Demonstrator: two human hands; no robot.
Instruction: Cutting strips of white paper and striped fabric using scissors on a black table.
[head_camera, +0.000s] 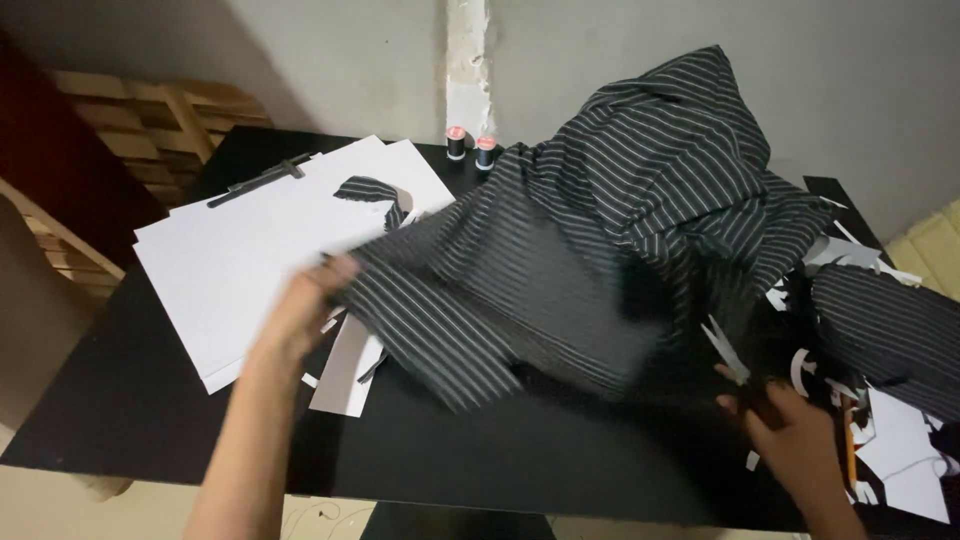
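On the black counter (150, 400), the left hand (315, 300) is pinching the striped fabric (600, 230) at nine o'clock; the right hand (790, 420) is gripping its four o'clock edge, spreading half done, paper scraps (900, 450) uncleared.

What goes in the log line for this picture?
left hand: grips striped cloth edge | right hand: at cloth's other side, grip unclear | paper sheets beneath

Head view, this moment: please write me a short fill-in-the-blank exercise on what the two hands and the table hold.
1. The left hand grips an edge of the dark ____ fabric.
2. Under that hand lie large sheets of ____ paper.
3. At the back of the black table stand ____ thread spools.
4. The right hand rests among white paper ____.

Missing words: striped; white; two; scraps
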